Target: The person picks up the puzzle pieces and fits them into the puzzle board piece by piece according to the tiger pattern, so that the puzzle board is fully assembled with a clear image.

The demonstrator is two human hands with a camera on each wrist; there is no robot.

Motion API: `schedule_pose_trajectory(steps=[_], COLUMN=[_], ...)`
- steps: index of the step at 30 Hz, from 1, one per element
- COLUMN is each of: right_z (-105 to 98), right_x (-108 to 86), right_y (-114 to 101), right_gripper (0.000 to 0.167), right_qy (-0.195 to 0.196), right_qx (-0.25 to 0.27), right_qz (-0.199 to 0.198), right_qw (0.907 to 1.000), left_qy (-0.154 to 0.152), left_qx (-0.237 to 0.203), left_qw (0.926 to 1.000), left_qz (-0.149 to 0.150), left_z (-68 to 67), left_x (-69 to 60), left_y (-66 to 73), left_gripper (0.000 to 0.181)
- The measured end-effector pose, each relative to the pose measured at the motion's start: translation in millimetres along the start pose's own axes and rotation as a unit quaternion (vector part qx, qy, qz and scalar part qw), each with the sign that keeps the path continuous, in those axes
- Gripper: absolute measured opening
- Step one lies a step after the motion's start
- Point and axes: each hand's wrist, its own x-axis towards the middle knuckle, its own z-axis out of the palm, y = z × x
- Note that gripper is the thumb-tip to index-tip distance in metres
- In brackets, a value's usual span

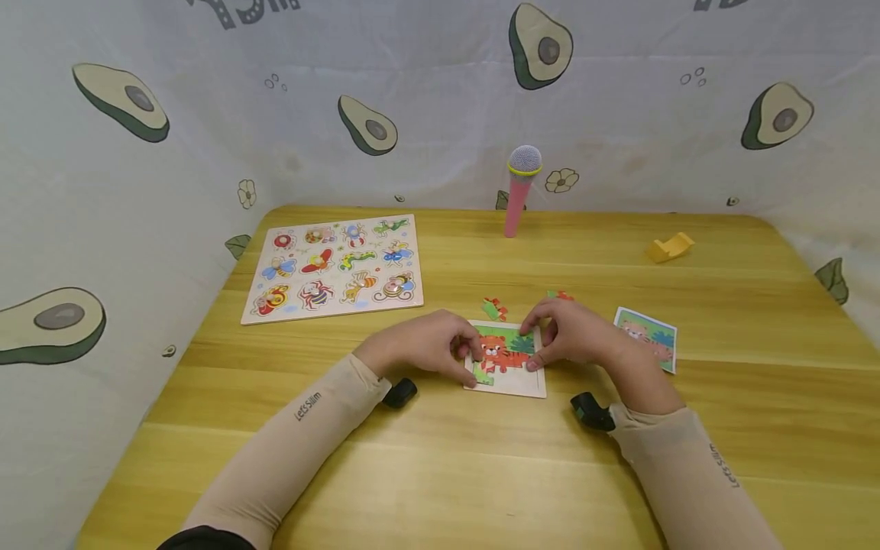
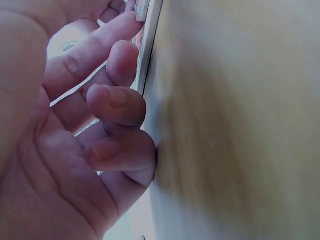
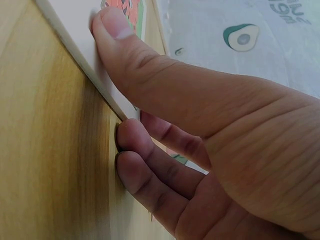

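Observation:
A small puzzle board (image 1: pixel 522 384) lies flat on the table, with a red tiger picture (image 1: pixel 503 357) filling its upper part and pale bare board at the lower right. At its left side, my left hand (image 1: pixel 435 341) has thumb and forefinger on a green puzzle piece (image 1: pixel 483 377) in the lower left corner; its other fingers curl beside the board's edge in the left wrist view. My right hand (image 1: pixel 576 333) rests its thumb on the board's right part and a fingertip near the upper right corner. Its lower fingers touch the table by the edge in the right wrist view.
Loose pieces (image 1: pixel 494 308) lie behind the board, one partly behind my right hand. A picture card (image 1: pixel 648 338) is to the right. Farther back stand a pink microphone (image 1: pixel 517 202) and a yellow holder (image 1: pixel 670 248). An insect puzzle board (image 1: pixel 333 269) lies at the back left.

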Motion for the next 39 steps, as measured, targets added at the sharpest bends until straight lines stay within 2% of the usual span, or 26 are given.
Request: schedule_pose_trajectory(steps=[4, 10, 22, 28, 35, 37, 39], right_z=[0.1, 0.9, 0.8, 1.8, 1.3, 0.8, 0.4], right_x=[-0.2, -0.2, -0.7, -0.8, -1.7, -2.0, -2.2], right_y=[0.8, 1.7, 0.9, 0.0, -1.6, -2.5, -3.2], right_gripper=[0.045, 0.045, 0.045, 0.044, 0.043, 0.043, 0.043], right_qy=[0.001, 0.002, 0.001, 0.001, 0.001, 0.001, 0.001], right_qx=[0.000, 0.002, -0.002, 0.002, 0.001, 0.001, 0.000], right_qz=[-0.006, -0.011, -0.007, -0.003, 0.002, 0.004, 0.006], right_qw=[1.0000, 0.9999, 1.0000, 1.0000, 1.0000, 1.0000, 1.0000], left_qy=[0.000, -0.002, -0.002, -0.012, -0.021, -0.019, -0.015], left_qx=[-0.006, 0.002, 0.029, 0.082, 0.171, 0.191, 0.196], left_qw=[1.0000, 0.9997, 0.9992, 0.9958, 0.9828, 0.9792, 0.9788], left_qz=[0.002, 0.026, 0.027, 0.039, 0.067, 0.067, 0.059], left_z=[-0.9, -0.6, 0.0, -1.4, -1.3, -0.4, 0.8], left_x=[-0.3, 0.7, 2.9, 2.7, 1.3, 0.9, 1.0], left_y=[0.5, 1.0, 1.0, 3.3, 10.6, 13.2, 14.5], left_gripper=[0.028, 0.025, 0.019, 0.023, 0.021, 0.021, 0.023])
